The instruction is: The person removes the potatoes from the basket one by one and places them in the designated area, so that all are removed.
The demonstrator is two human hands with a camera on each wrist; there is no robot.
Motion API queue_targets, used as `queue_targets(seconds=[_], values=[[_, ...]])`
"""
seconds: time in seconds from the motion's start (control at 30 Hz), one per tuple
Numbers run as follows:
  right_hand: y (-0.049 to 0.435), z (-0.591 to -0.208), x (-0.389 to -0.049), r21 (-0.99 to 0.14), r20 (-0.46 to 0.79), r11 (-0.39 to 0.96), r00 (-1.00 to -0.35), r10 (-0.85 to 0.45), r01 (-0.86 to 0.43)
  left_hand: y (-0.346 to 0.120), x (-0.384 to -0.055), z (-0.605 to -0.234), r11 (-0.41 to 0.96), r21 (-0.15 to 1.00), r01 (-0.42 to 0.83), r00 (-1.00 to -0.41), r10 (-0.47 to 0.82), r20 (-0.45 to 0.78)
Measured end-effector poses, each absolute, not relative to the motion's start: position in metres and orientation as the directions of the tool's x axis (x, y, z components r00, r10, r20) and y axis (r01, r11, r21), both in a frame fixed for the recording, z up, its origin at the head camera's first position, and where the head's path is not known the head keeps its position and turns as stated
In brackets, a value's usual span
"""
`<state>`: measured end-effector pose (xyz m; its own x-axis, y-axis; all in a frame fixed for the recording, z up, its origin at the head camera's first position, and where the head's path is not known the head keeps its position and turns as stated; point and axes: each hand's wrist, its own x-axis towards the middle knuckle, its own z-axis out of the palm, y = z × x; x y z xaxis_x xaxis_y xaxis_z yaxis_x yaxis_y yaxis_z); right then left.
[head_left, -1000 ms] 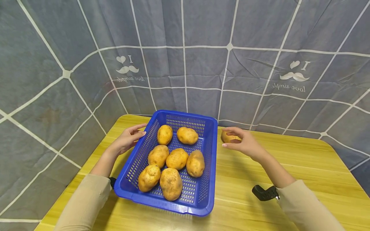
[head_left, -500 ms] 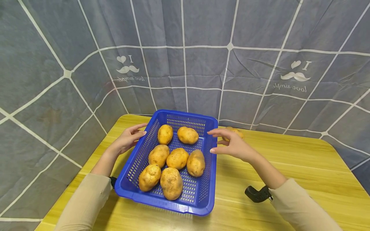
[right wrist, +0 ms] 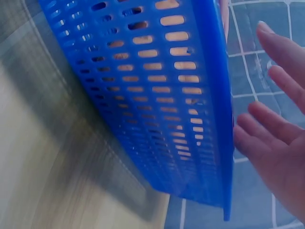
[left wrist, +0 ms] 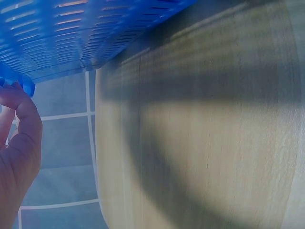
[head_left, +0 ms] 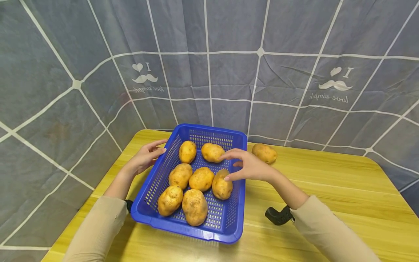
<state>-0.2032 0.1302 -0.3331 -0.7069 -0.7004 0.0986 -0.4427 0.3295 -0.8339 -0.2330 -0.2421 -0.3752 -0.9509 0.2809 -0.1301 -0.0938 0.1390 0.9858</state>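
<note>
A blue plastic basket (head_left: 237, 218) with slotted walls holds several yellow-brown potatoes (head_left: 201, 179). My left hand (head_left: 144, 158) grips the basket's left rim, the thumb on top; in the left wrist view its bent fingers meet the blue rim. My right hand (head_left: 247, 165) reaches in over the right rim, holding nothing. Its thumb and forefinger are spread, the thumb tip overlapping the rightmost potato (head_left: 222, 185) and the forefinger close to the back right potato (head_left: 212, 152). In the right wrist view the fingers (right wrist: 271, 129) extend beside the basket's rim.
One more potato (head_left: 264, 153) lies on the wooden table (head_left: 314, 182), right of the basket near the back edge. A grey curtain (head_left: 229, 72) with white lines hangs behind and to the left. A black strap (head_left: 279, 215) sticks out from the right wrist.
My right hand has moved left, from beside the lone potato on the table to over the basket, uncovering that potato. The left hand stays at the rim.
</note>
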Motion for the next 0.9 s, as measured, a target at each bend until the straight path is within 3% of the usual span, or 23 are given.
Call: queue_targets(seconds=[0.5,0.73,0.9], values=[[0.107,-0.345,-0.213,-0.585,0.088,0.429,-0.58,-0.81,-0.688,-0.244,-0.233,-0.378,0.126,0.988,-0.088,-0.948,0.295,-0.122],[0.097,-0.342,-0.222,-0.577,-0.04,0.447,-0.523,-0.852,-0.684,-0.244,-0.232,-0.379,0.11,0.991,-0.078,-0.951,0.291,-0.107],[0.093,-0.341,-0.227,-0.614,-0.186,0.502,-0.506,-0.842,-0.609,-0.244,-0.233,-0.381,0.089,0.994,-0.068,-0.947,0.306,-0.092]])
